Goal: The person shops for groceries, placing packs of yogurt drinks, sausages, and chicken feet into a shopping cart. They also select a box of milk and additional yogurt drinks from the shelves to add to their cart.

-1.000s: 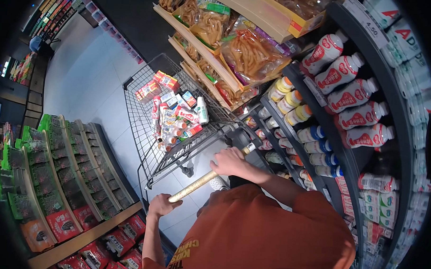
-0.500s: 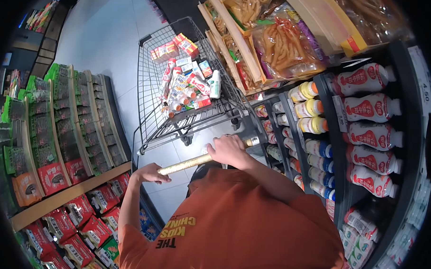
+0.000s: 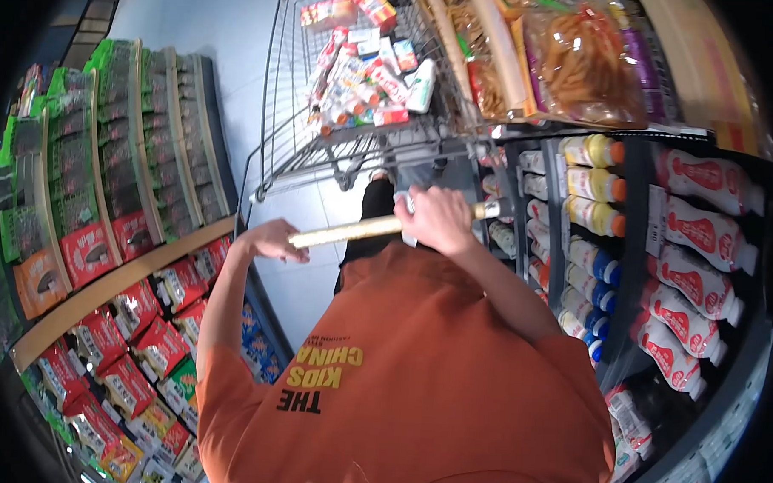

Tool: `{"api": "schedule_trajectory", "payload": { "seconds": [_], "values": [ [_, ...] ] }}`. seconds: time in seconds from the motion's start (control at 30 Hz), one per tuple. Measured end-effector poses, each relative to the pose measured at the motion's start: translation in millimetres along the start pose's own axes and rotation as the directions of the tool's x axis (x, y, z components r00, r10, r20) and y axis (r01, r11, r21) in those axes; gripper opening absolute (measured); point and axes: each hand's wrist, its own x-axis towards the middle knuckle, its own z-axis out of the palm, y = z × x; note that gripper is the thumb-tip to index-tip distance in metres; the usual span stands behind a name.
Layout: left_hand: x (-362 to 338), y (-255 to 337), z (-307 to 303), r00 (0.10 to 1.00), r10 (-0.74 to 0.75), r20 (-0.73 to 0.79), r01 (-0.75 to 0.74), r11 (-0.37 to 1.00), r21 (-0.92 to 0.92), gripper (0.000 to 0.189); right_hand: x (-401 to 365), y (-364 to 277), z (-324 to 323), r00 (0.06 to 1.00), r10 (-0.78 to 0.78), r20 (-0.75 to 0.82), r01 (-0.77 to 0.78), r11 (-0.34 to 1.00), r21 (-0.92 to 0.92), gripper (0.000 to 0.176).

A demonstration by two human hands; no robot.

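My left hand is wrapped round the left end of the pale yellow cart handle. Nearer the right end of the same bar, my right hand grips it with curled fingers. Beyond both hands is the wire shopping cart. Small bottles, a white bottle with a green cap and red and yellow packs lie inside it.
On the left, a shelf holds green packets above red packets. To the right stand rows of red-and-white bottles and yellow-labelled bottles. Bagged snacks sit in bins beside the cart. Pale floor tiles lie ahead.
The cart and its contents appear higher in the view. The shelf bottles have shifted to the right, and a dark trouser leg now shows below the handle. Both hands remain on the bar.
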Motion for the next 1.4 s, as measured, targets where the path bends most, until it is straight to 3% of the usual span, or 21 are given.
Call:
{"api": "schedule_trajectory", "payload": {
  "seconds": [0.07, 0.13, 0.23, 0.33, 0.37, 0.47, 0.5, 0.63, 0.67, 0.77, 0.87, 0.93, 1.0, 1.07, 1.13, 1.2, 1.27, 1.33, 1.4],
  "values": [
    [-4, 16, -3, 0.999, -0.041, -0.01, 0.042, 0.998, 0.044, 0.04, 5, 1, -1, 0.999, 0.031, 0.027, -0.03, 1.0, -0.006, 0.037],
    [-5, 19, -6, 0.999, -0.037, -0.009, 0.037, 0.999, 0.034, 0.038, 8, 5, 6, 0.995, -0.015, -0.098, 0.01, 0.999, -0.05, 0.036],
    [-2, 23, -15, 1.0, -0.016, 0.015, 0.016, 1.0, 0.025, 0.037, 14, 5, 2, 0.997, 0.047, -0.057, -0.05, 0.997, -0.053, 0.034],
    [-2, 28, -25, 0.996, 0.002, 0.084, 0.0, 1.0, -0.016, 0.036, 15, 3, 8, 0.968, -0.01, -0.25, -0.03, 0.987, -0.155, 0.032],
    [-1, 30, -29, 0.994, 0.01, 0.108, -0.006, 0.999, -0.034, 0.036, 19, 3, 5, 0.985, 0.034, -0.172, -0.055, 0.991, -0.12, 0.031],
    [0, 32, -39, 0.988, 0.01, 0.154, -0.005, 0.999, -0.038, 0.036, 26, 4, 5, 0.983, 0.058, -0.175, -0.086, 0.984, -0.155, 0.03],
    [-1, 41, -47, 0.973, -0.057, 0.225, 0.056, 0.998, 0.012, 0.047, 28, 5, 4, 0.99, 0.084, -0.112, -0.101, 0.982, -0.16, 0.03],
    [0, 31, -54, 0.969, 0.086, 0.23, -0.066, 0.994, -0.092, 0.049, 41, -1, -10, 0.982, 0.181, 0.057, -0.172, 0.976, -0.134, 0.03],
    [1, 37, -62, 0.967, 0.003, 0.255, -0.022, 0.997, 0.072, 0.054, 45, -3, -13, 0.969, 0.217, 0.116, -0.2, 0.97, -0.14, 0.032],
    [-7, 58, -75, 0.985, -0.023, 0.17, -0.042, 0.928, 0.37, 0.051, 58, -8, -22, 0.931, 0.288, 0.223, -0.258, 0.954, -0.155, 0.034],
    [-10, 76, -96, 0.95, 0.311, 0.016, -0.292, 0.873, 0.391, 0.056, 59, -6, -20, 0.929, 0.296, 0.221, -0.266, 0.951, -0.155, 0.033],
    [4, 104, -110, 0.845, 0.512, -0.154, -0.446, 0.834, 0.325, 0.043, 60, -9, -21, 0.93, 0.308, 0.2, -0.281, 0.948, -0.15, 0.034],
    [30, 121, -103, 0.567, 0.638, -0.521, -0.664, 0.728, 0.17, 0.036, 64, -13, -24, 0.932, 0.318, 0.175, -0.294, 0.944, -0.153, 0.034],
    [71, 120, -91, 0.414, 0.77, -0.485, -0.706, 0.608, 0.363, 0.039, 61, -10, -22, 0.936, 0.323, 0.138, -0.304, 0.942, -0.142, 0.034],
    [81, 131, -79, 0.075, 0.845, -0.529, -0.493, 0.492, 0.717, 0.041, 60, -5, -15, 0.948, 0.303, 0.097, -0.292, 0.949, -0.117, 0.034],
    [86, 134, -78, 0.042, 0.848, -0.529, -0.424, 0.495, 0.759, 0.042, 59, -3, -15, 0.933, 0.342, 0.108, -0.33, 0.937, -0.118, 0.033],
    [90, 133, -78, 0.208, 0.812, -0.544, -0.452, 0.574, 0.683, 0.042, 60, -1, -16, 0.926, 0.362, 0.11, -0.35, 0.93, -0.115, 0.034],
    [95, 130, -80, 0.55, 0.686, -0.476, -0.501, 0.727, 0.469, 0.04, 63, -9, -25, 0.914, 0.386, 0.122, -0.371, 0.92, -0.129, 0.035],
    [102, 128, -83, 0.508, 0.739, -0.443, -0.548, 0.674, 0.496, 0.037, 63, -10, -27, 0.904, 0.404, 0.139, -0.387, 0.912, -0.136, 0.036]
  ]
}}
